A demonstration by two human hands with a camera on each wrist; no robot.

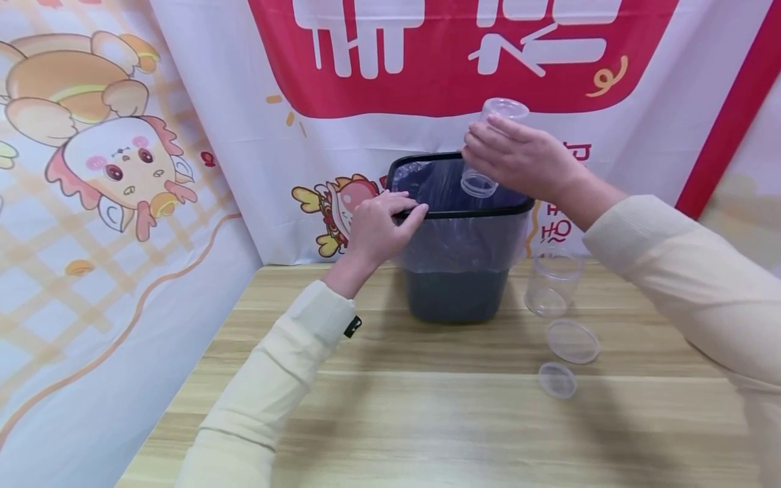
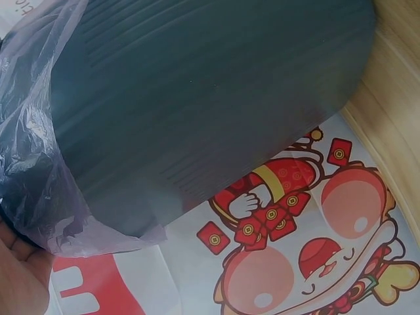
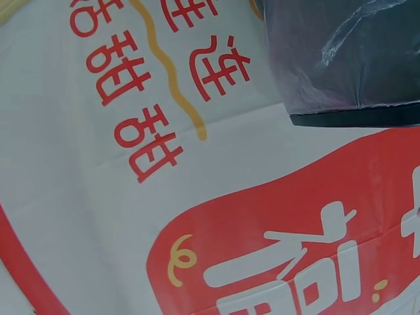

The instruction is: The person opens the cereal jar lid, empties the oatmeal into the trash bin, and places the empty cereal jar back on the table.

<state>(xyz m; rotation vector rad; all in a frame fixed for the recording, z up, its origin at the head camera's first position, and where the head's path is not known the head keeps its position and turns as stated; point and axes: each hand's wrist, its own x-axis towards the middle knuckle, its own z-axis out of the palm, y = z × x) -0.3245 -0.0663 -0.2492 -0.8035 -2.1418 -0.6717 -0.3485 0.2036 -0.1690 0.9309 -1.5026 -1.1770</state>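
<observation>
A dark grey trash can [image 1: 457, 295], lined with a clear plastic bag [image 1: 466, 244], stands on the wooden table against the back sheet. My left hand [image 1: 381, 227] grips the can's black rim [image 1: 476, 213] at its left front corner; in the left wrist view, part of this hand [image 2: 23, 275] shows beside the bagged rim. My right hand [image 1: 512, 156] holds a clear plastic jar [image 1: 479, 184] bottom up over the can's mouth, its ringed opening facing down. No contents can be made out in the jar. The right wrist view misses the right hand and the jar.
Right of the can, a larger clear plastic jar [image 1: 552, 291] stands upright on the table [image 1: 427, 420]. In front of it lie a larger round clear lid [image 1: 573, 341] and a smaller lid [image 1: 557, 380]. A printed cloth [image 1: 342, 135] hangs close behind the can.
</observation>
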